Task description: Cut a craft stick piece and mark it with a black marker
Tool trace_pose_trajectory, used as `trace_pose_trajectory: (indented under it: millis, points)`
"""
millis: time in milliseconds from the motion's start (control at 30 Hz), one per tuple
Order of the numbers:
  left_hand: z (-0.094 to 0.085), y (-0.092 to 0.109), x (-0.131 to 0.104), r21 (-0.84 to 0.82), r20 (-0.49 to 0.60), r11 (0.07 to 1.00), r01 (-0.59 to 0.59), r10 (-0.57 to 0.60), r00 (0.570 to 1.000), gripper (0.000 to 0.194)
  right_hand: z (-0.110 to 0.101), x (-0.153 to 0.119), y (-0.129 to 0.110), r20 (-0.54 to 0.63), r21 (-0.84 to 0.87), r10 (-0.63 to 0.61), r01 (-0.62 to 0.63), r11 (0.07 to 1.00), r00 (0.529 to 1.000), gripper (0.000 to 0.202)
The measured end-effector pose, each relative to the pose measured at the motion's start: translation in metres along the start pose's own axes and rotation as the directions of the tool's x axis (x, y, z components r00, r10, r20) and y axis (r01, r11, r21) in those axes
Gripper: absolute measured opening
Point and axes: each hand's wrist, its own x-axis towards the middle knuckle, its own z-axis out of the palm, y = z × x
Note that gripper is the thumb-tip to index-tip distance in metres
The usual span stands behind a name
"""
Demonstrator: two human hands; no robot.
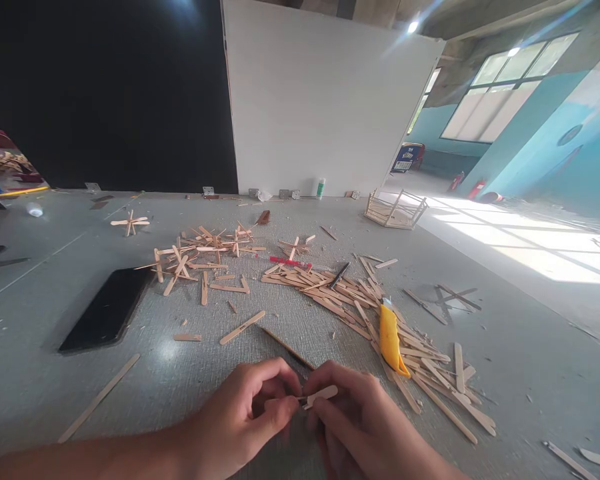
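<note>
My right hand (pixel 353 413) is closed, pinching a short piece of craft stick (pixel 325 394) with a rounded end between thumb and fingers. My left hand (pixel 265 407) meets it from the left, its thumb and fingers pinched together where the pieces join; a small dark bit shows there, too little to name. Just beyond both hands lies a thin brown stick (pixel 286 347). A yellow utility knife (pixel 391 339) rests on a curved heap of craft sticks (pixel 350 300), to the right of my hands. One loose craft stick (pixel 243 327) lies ahead of my left hand.
A black phone (pixel 107 310) lies at left. Behind are small stick assemblies (pixel 177 267), a star-shaped stick figure (pixel 130 223) and a stick frame (pixel 396 211). A red-handled tool (pixel 290 263), a dark pen (pixel 340 275) and a green-white tube (pixel 321 188) also lie or stand there.
</note>
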Motion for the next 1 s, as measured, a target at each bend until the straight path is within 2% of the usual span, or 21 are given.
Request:
trace_pose_trajectory:
  millis: [167, 400, 467, 533, 600, 667, 800, 867, 933, 1000]
  points:
    - [0.002, -0.004, 0.0, -0.027, 0.024, 1.0, 0.008, -0.008, 1.0, 0.027, 0.002, 0.002, 0.008, -0.02, 0.073, -0.009, 0.011, 0.997, 1.0, 0.027]
    - [0.004, 0.001, 0.003, 0.029, 0.016, 0.999, 0.038, -0.038, 0.999, 0.03, 0.0, -0.003, 0.013, 0.022, -0.186, -0.117, 0.119, 0.975, 0.993, 0.024]
    - [0.005, 0.001, 0.003, 0.073, -0.004, 0.997, 0.019, -0.019, 1.0, 0.031, -0.004, -0.004, 0.009, -0.052, -0.278, -0.211, 0.189, 0.942, 0.976, 0.027]
    - [0.005, 0.0, 0.002, 0.124, -0.014, 0.992, 0.014, -0.012, 1.0, 0.028, -0.01, -0.002, 0.006, -0.176, -0.396, -0.321, 0.232, 0.888, 0.93, 0.032]
    - [0.005, -0.001, 0.001, 0.178, -0.021, 0.984, 0.024, -0.021, 1.0, 0.025, -0.016, 0.002, 0.004, -0.247, -0.493, -0.396, 0.237, 0.837, 0.885, 0.03]
    - [0.004, -0.001, 0.0, 0.245, -0.038, 0.969, 0.038, -0.029, 0.999, 0.021, -0.02, 0.006, 0.004, -0.202, -0.567, -0.448, 0.269, 0.779, 0.871, 0.027]
    - [0.004, 0.002, 0.001, 0.309, -0.061, 0.95, 0.046, -0.029, 0.998, 0.018, -0.02, 0.009, 0.007, 0.031, -0.694, -0.519, 0.391, 0.604, 0.854, 0.032]
    - [0.005, 0.004, 0.001, 0.308, -0.055, 0.95, 0.045, -0.03, 0.998, 0.019, -0.018, 0.009, 0.009, 0.098, -0.733, -0.542, 0.428, 0.528, 0.835, 0.03]
    - [0.005, 0.006, 0.001, 0.322, -0.049, 0.946, 0.048, -0.034, 0.998, 0.018, -0.017, 0.008, 0.011, 0.094, -0.744, -0.565, 0.435, 0.508, 0.82, 0.027]
    - [0.005, 0.006, 0.0, 0.344, -0.047, 0.938, 0.049, -0.035, 0.998, 0.018, -0.019, 0.009, 0.014, 0.021, -0.744, -0.567, 0.392, 0.541, 0.823, 0.022]
